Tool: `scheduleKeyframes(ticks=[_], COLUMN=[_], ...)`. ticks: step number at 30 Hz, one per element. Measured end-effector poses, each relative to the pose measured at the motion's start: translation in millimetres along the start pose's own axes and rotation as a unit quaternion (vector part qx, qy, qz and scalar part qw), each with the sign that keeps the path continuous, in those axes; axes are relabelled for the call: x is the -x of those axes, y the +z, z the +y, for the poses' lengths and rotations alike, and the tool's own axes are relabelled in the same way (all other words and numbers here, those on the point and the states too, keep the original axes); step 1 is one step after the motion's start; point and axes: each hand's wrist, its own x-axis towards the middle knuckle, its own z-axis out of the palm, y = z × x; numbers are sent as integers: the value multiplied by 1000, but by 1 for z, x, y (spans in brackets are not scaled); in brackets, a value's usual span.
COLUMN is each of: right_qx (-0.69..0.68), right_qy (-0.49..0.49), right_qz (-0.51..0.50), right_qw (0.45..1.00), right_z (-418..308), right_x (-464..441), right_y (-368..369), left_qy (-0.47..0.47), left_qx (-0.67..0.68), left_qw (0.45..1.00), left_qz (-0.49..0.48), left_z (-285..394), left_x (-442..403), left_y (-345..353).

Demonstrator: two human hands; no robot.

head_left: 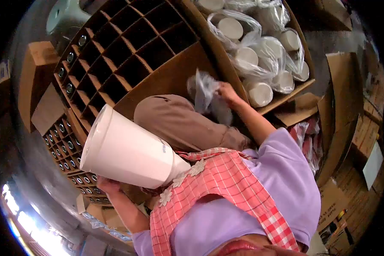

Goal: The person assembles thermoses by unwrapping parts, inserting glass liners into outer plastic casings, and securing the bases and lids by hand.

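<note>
My left hand [109, 185] is closed at the underside of a white tapered cup [132, 147], its fingers mostly hidden behind it. The cup lies tilted across my front, wide rim to the left and narrow end by my chest, with small dark print on its side. A second pale piece shows at the narrow end. To the right, my right hand [228, 94] grips a crumpled clear plastic bag [202, 87], blurred by motion. The bag hangs above my knee, beside a cardboard box with dividers [170, 70].
Several dark cells fill the divided box, with shiny round tops along its left edge. Right of it, an open carton [309, 83] holds several bagged white cups [247, 55]. Another divided box with round-topped items [59, 141] stands at left. A pale green stool [66, 15] is at upper left.
</note>
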Motion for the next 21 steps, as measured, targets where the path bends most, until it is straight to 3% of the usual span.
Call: scheduleKeyframes(ticks=[1, 2, 4, 7, 10, 12, 14, 16, 17, 20, 21], right_qx=[-91, -101, -156, -200, -230, -102, 103, 160, 181, -67, -64], right_qy=[-13, -35, 1, -33, -84, -178, -277, -273, -175, -145, -138], right_qz=[2, -61, -9, -46, -110, -147, -193, -278, -376, -460, -437], right_qw=[996, 992, 988, 978, 963, 968, 936, 907, 892, 873, 886], right_z=[-51, -80, -130, -178, -212, -226, -227, -222, -232, -247, -251], right_x=[7, -2, -16, -42, -58, -60, -58, -67, -62, -54, -48], right_y=[17, 14, 46, 96, 140, 165, 190, 212, 220, 213, 217], left_qy=[-35, -60, -96, -105, -71, -59, -111, -115, -93, 108, 230], left_qx=[26, 23, -11, -58, -16, 34, 42, -108, -29, -148, -233], left_qw=[999, 997, 991, 973, 962, 958, 956, 956, 970, 980, 945], left_qz=[-13, -34, -92, -194, -262, -280, -267, -246, -222, -72, -13], left_z=[-4, -6, -6, 5, 39, 65, 66, 60, 48, 56, 45], left_x=[-9, -24, -64, -134, -179, -184, -194, -198, -205, -209, -219], left_y=[-18, -24, -7, 56, 120, 153, 176, 198, 199, 180, 170])
